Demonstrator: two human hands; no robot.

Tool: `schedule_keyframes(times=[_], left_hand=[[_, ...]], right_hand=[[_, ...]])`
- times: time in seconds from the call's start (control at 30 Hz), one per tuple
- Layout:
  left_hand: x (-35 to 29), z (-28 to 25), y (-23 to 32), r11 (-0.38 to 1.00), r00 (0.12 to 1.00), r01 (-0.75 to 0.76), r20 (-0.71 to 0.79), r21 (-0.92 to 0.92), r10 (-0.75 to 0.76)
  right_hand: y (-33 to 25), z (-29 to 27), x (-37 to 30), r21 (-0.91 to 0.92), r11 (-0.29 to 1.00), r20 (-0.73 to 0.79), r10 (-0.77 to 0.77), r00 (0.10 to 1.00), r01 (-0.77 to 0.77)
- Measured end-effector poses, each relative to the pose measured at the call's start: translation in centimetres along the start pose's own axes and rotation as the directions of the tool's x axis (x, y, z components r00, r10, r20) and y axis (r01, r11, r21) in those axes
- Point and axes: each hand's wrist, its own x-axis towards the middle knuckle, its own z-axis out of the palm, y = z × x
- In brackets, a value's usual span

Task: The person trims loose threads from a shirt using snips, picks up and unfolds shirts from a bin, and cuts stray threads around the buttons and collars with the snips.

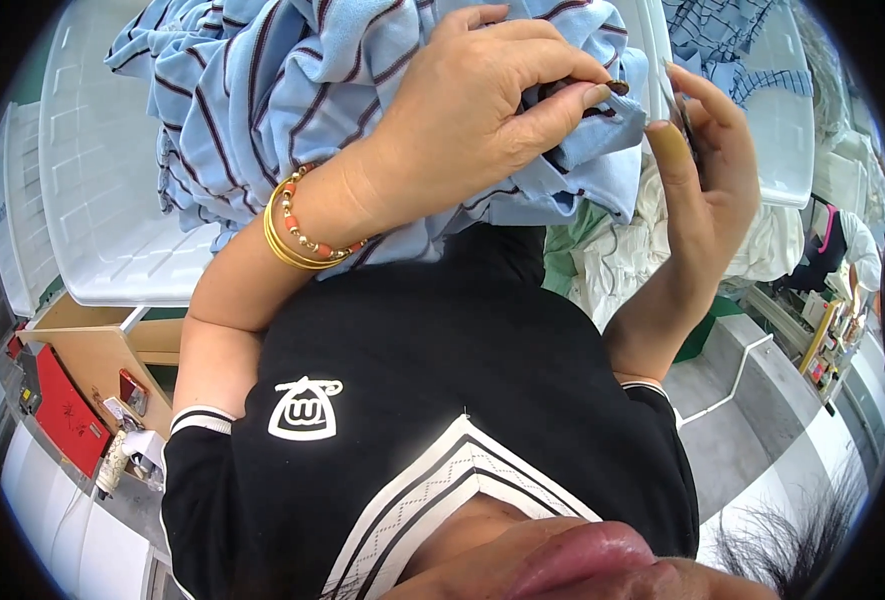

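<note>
A heap of light blue fabric with dark stripes, seemingly garments, lies in front of me. My left hand, with gold and orange-beaded bracelets on its wrist, reaches across it and pinches a folded edge between thumb and forefinger. At those fingertips shows a small brown round piece, like a button. Just to the right, my right hand is raised and closed around a slim metal tool, mostly hidden by the fingers, so its kind is unclear. Its thumb is close to the fabric's edge.
A white plastic bin stands at the left, and another pale bin at the right with blue checked fabric. White cloth hangs below my hands. A wooden cabinet is at lower left; another person is at far right.
</note>
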Motion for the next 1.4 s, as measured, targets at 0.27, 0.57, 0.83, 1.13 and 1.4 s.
schedule_keyframes(times=[0.27,0.57,0.83,1.13,1.4], left_hand=[[-0.1,-0.4,0.0,0.993,0.992,0.113,0.063,-0.016,-0.112],[-0.1,-0.3,0.2,0.989,0.992,0.121,0.032,-0.089,-0.119],[0.3,-0.9,1.1,0.995,0.993,0.098,0.065,-0.035,-0.095],[-0.1,-0.1,-0.1,0.998,0.998,0.064,-0.018,-0.008,-0.065],[-0.3,0.5,-0.3,0.981,0.99,0.115,-0.062,-0.157,-0.126]], right_hand=[[-1.1,-1.4,0.4,-0.404,0.858,0.126,-0.292,0.948,0.318],[-2.1,-1.7,1.6,-0.418,0.829,0.319,-0.248,0.915,0.371],[-2.1,-1.9,1.6,-0.434,0.824,0.337,-0.227,0.914,0.364],[-2.0,-1.7,1.2,-0.448,0.835,0.289,-0.202,0.936,0.318],[-2.1,-1.7,1.6,-0.46,0.803,0.307,-0.256,0.917,0.379]])
